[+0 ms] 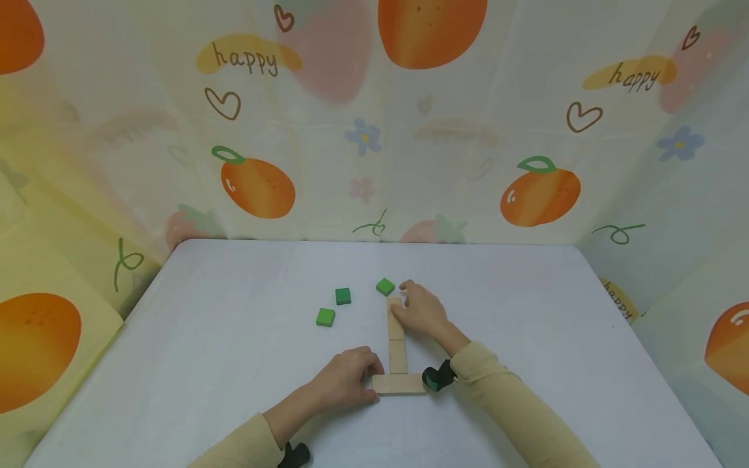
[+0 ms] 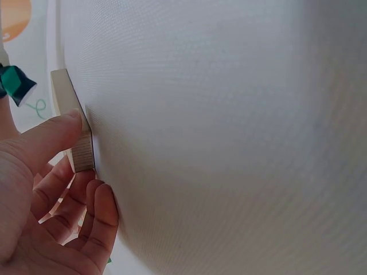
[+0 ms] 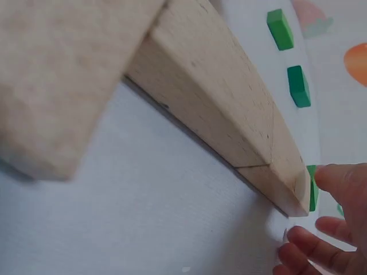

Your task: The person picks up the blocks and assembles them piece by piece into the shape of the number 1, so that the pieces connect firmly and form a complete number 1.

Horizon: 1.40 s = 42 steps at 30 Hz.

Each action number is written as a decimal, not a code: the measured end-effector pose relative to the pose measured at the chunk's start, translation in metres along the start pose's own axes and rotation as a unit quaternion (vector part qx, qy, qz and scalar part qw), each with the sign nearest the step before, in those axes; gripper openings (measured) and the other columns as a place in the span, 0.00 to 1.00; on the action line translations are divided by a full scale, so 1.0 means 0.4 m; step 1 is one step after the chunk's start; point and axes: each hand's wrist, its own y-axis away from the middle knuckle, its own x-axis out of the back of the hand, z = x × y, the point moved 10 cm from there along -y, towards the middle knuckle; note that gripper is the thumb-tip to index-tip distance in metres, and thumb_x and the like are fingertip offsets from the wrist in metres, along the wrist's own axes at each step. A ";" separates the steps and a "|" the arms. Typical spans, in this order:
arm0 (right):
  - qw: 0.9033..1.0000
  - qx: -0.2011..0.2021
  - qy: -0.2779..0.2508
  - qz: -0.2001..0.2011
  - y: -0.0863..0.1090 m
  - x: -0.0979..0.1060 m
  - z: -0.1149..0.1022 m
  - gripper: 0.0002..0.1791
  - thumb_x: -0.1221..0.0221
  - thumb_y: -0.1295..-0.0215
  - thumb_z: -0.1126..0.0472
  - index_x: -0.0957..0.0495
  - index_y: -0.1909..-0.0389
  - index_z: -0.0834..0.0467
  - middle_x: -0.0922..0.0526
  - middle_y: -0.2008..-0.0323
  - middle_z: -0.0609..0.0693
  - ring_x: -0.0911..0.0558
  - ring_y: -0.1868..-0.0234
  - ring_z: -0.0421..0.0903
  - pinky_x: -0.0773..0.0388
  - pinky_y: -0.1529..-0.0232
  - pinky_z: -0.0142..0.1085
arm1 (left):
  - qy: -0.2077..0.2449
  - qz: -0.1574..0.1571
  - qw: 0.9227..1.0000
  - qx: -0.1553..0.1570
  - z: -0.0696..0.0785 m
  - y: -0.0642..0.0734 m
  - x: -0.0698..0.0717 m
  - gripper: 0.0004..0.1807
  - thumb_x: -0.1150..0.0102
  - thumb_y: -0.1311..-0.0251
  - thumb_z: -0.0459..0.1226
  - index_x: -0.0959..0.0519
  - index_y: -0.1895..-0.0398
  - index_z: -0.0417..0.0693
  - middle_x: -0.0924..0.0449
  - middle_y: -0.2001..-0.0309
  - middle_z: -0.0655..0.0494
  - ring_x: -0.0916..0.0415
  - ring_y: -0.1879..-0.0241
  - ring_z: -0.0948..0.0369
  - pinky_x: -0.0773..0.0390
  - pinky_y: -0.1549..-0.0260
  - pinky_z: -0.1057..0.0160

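Observation:
Two plain wooden blocks, a far block (image 1: 396, 330) and a near block (image 1: 398, 356), lie end to end in a line. A crosswise wooden block (image 1: 399, 385) lies against the line's near end, making an upside-down T. My left hand (image 1: 345, 377) pinches the crosswise block's left end, thumb (image 2: 60, 133) on the near side and fingers behind. At the far block's upper end is my right hand (image 1: 422, 312), fingers spread and thumb over the block in the head view. In the right wrist view its fingers (image 3: 315, 246) are apart with nothing gripped.
Beyond the far block lies a light green block (image 1: 385, 286). A dark green block (image 1: 342, 296) and another light green block (image 1: 325, 317) lie to its left. The white table (image 1: 246, 292) ends at a back wall of printed cloth (image 1: 328, 182).

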 end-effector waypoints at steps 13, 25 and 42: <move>0.999 0.033 -0.011 0.017 -0.058 0.012 -0.016 0.24 0.42 0.43 0.52 0.27 0.48 0.59 0.22 0.59 0.54 0.23 0.57 0.52 0.29 0.55 0.43 | 0.007 -0.009 1.000 0.003 0.003 0.002 0.001 0.17 0.27 0.62 0.37 0.21 0.66 0.49 0.27 0.70 0.65 0.35 0.74 0.70 0.32 0.75 0.73; 1.000 0.018 -0.007 0.011 -0.090 -0.014 -0.026 0.22 0.41 0.43 0.52 0.24 0.51 0.60 0.23 0.60 0.55 0.24 0.59 0.51 0.29 0.56 0.43 | 0.018 -0.015 1.000 0.015 -0.005 0.003 -0.003 0.16 0.27 0.62 0.37 0.21 0.66 0.50 0.27 0.71 0.66 0.34 0.73 0.70 0.31 0.73 0.73; 1.000 -0.005 -0.001 0.005 -0.097 -0.022 -0.019 0.21 0.42 0.42 0.52 0.25 0.50 0.59 0.24 0.58 0.56 0.25 0.58 0.51 0.29 0.57 0.42 | 0.015 -0.012 1.000 0.013 -0.005 -0.001 -0.002 0.16 0.27 0.62 0.37 0.21 0.66 0.51 0.27 0.71 0.67 0.34 0.73 0.70 0.31 0.73 0.74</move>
